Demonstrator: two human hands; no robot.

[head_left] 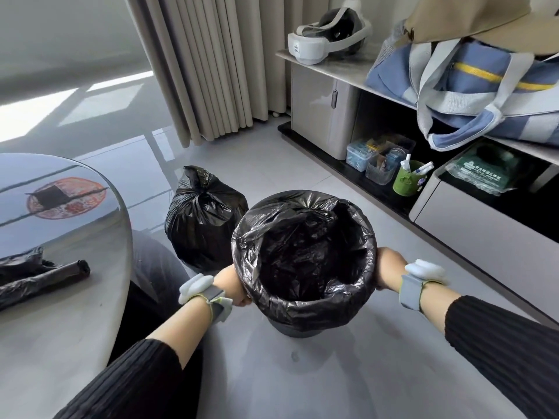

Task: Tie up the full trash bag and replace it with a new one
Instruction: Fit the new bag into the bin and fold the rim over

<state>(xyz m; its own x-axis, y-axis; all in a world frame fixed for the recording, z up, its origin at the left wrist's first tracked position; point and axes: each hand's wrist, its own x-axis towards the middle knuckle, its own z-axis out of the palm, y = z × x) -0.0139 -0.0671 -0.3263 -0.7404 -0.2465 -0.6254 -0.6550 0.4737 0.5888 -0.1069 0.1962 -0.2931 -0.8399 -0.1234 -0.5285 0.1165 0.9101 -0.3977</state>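
Observation:
A round dark trash bin (298, 329) stands on the floor in front of me, lined with a new black bag (305, 258) whose edge is folded down over the rim. My left hand (233, 287) grips the bin's left side over the bag. My right hand (387, 269) grips its right side. Most of both sets of fingers is hidden behind the bin. The full black trash bag (202, 219), tied shut at the top, sits on the floor just behind and left of the bin.
A glossy round table (60, 328) at the left carries a roll of black bags (39, 278). At the right, a low cabinet (320, 110) holds a headset (329, 36), a blue tote (472, 83), clear boxes (378, 155) and a green cup (408, 178). Curtains (211, 62) hang behind.

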